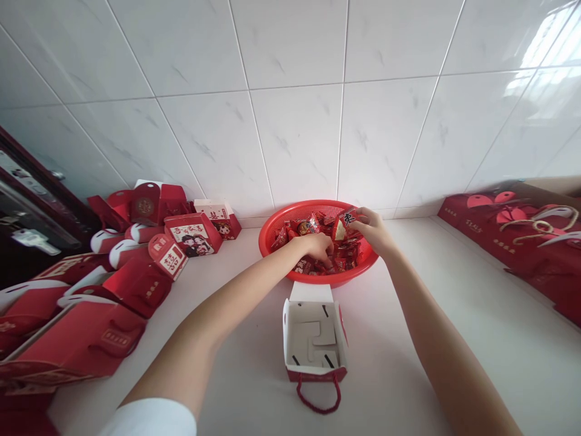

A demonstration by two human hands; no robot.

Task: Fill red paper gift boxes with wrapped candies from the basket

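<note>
A red plastic basket (pixel 275 224) full of small wrapped snacks stands against the tiled wall. My left hand (pixel 319 248) reaches down into it, fingers curled among the packets; what they grip, if anything, is hidden. Over the basket's right side, my right hand (pixel 370 229) pinches a red and white snack packet (pixel 344 224) with a large black character on it. In front of the basket sits an open gift box (pixel 313 333), its white inside bare and its flap raised toward the basket. A dark red cord handle (pixel 319 410) hangs on its near side.
Several red gift boxes (pixel 136 281) crowd the left of the white counter (pixel 245 363), beside a dark door edge with keys (pixel 36 239). Two printed boxes stand near the wall. Red bags (pixel 503 242) with cord handles lie at the right.
</note>
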